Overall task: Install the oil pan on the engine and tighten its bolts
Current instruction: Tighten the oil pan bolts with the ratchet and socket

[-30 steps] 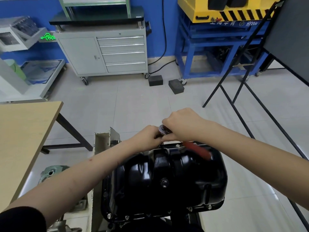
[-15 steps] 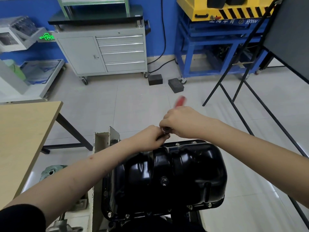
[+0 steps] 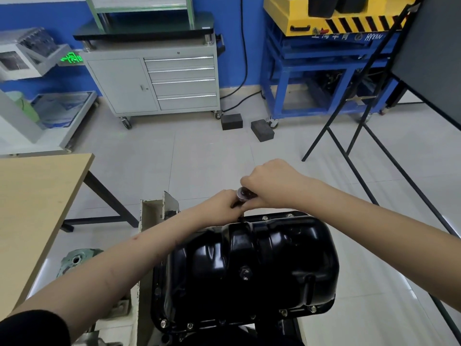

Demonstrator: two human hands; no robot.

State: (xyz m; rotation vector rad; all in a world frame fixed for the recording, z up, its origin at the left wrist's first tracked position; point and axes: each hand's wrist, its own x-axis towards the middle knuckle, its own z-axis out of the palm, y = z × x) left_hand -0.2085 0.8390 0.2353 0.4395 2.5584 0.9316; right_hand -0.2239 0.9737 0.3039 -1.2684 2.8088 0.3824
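Both hands were found closed on the ratchet at the far rim of the oil pan: the right hand was wrapped in a firm grip round the handle, which was wholly hidden inside the fist, and the left hand was curled about the socket stem below the round head, steadying it on a flange bolt. Half a second earlier the red handle end had been seen projecting beyond the right hand toward the floor, and a second earlier it had lain across the pan; a swinging stroke was therefore judged to be in progress, with tightening of the far bolts under way and not complete. The pan was seated, sump upward, on the engine, with bolt heads visible along the far flange and others along the near flange. Open floor lay beyond the far rim, giving free swing there. A metal bracket stood just left of the left wrist, and the wooden worktop lay well apart to the left.
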